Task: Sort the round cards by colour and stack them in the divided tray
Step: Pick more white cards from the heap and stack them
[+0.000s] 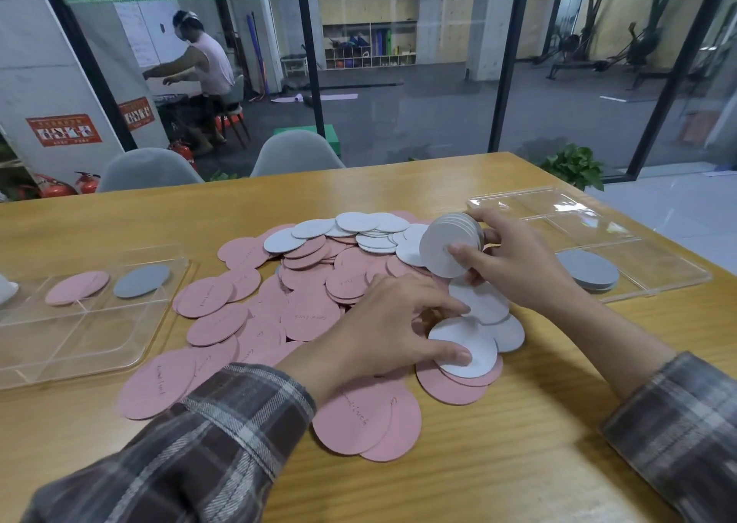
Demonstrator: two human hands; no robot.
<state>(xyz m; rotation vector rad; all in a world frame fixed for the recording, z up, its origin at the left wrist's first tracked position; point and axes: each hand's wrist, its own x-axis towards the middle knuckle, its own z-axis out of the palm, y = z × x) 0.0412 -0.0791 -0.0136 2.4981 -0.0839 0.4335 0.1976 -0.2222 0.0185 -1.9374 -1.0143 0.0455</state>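
1. Currently, right hand [514, 259]: fingers [488, 216] and thumb clamped on a white bundle [446, 247], held on edge above the heap, near the right tray [678, 279]. Risk: the bundle is thick and gripped only at its rim. We judge that a slackened pinch would fan it back over the pile.
2. Left hand [383, 323]: fingers [444, 306] spread apart, thumb pressing a loose white card [474, 341] at the near side of the heap. Risk: this card lies on pink ones, so sliding it could drag a pink card along.
3. Pink cards [279, 303]: overlapping across the middle of the desk [518, 450], some under the left sleeve [239, 423]. Risk: a sweep of that sleeve could scatter them towards the desk's front edge.
4. Right tray: clear, divided, with a grey stack [588, 270] in its nearest compartment. Risk: white and grey read alike, so we could seat the bundle on the wrong stack.
5. Left tray [71, 347]: a pink stack [77, 287] and a second grey stack [141, 281] in neighbouring compartments. Risk: one colour split between two trays.
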